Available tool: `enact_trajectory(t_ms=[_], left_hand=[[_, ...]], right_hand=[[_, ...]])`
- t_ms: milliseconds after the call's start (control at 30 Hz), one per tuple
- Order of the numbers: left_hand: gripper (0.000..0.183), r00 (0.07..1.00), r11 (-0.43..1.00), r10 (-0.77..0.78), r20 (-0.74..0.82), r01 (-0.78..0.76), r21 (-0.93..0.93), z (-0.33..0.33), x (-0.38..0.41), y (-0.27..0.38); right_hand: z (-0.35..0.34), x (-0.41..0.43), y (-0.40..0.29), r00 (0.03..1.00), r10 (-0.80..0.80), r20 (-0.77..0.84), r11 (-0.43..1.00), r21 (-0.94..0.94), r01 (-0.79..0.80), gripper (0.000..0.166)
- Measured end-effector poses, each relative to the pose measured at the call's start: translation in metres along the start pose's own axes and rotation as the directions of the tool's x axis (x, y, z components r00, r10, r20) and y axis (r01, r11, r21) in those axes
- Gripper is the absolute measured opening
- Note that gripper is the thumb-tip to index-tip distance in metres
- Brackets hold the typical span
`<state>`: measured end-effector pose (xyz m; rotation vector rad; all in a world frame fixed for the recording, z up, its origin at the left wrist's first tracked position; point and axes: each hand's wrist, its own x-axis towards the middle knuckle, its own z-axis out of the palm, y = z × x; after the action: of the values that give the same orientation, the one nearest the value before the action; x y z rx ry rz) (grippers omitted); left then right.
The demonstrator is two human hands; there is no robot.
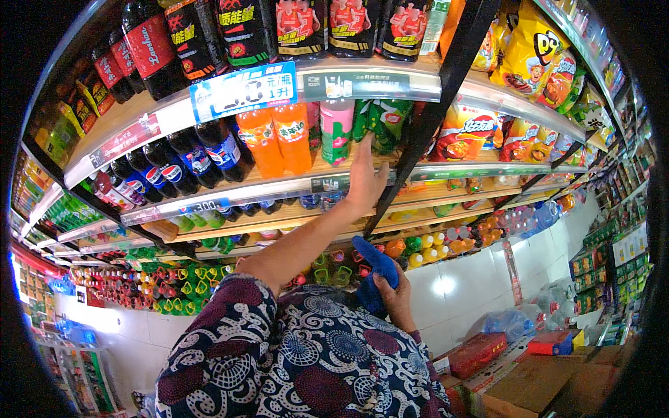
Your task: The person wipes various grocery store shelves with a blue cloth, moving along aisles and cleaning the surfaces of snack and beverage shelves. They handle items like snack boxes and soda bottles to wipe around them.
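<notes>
My left hand (366, 180) reaches up to a drinks shelf, fingers extended and thumb apart. Its fingertips overlap the front of the green bottles (389, 123); whether they touch cannot be told. Just left of them stands a pink-and-green labelled bottle (335, 130), then two orange soda bottles (292, 138). Down by my torso, my right hand (398, 299) grips a bunched blue cloth (380, 271), one end of which sticks up toward the lower shelves.
A black shelf upright (426, 112) rises right of my left hand. Beyond it are snack bags (465, 133). Dark cola bottles (180, 157) line the shelf leftward. Jugs and bottles (204, 285) stand low down. Cardboard boxes (528, 384) sit behind me at lower right on the tiled floor (444, 277).
</notes>
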<state>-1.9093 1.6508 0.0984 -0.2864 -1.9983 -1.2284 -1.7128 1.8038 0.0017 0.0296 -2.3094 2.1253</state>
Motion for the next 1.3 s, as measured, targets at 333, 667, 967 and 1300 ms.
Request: enact_trajectory(t_ms=[333, 667, 967, 1300], left_hand=[[0.06, 0.946, 0.923, -0.313, -0.09, 0.325, 0.207, 0.065, 0.062, -0.026], [0.048, 0.925, 0.954, -0.291, -0.243, 0.299, -0.001, 0.062, 0.057, -0.023], [0.056, 0.969, 0.996, 0.02, -0.245, -0.041, -0.082, 0.043, 0.044, -0.024], [0.062, 0.953, 0.952, 0.285, 0.108, -0.268, -0.145, -0.032, -0.007, 0.041]], right_hand=[[-0.027, -0.006, -0.01, 0.995, 0.062, -0.076, 0.996, 0.064, -0.057, 0.038], [-0.042, 0.011, -0.013, 0.996, 0.08, -0.033, 0.994, 0.079, -0.077, 0.036], [-0.037, 0.021, -0.036, 0.993, 0.113, 0.034, 0.992, 0.043, -0.115, 0.037], [-0.042, 0.04, -0.028, 0.975, 0.217, 0.041, 0.813, 0.545, -0.204, 0.044]])
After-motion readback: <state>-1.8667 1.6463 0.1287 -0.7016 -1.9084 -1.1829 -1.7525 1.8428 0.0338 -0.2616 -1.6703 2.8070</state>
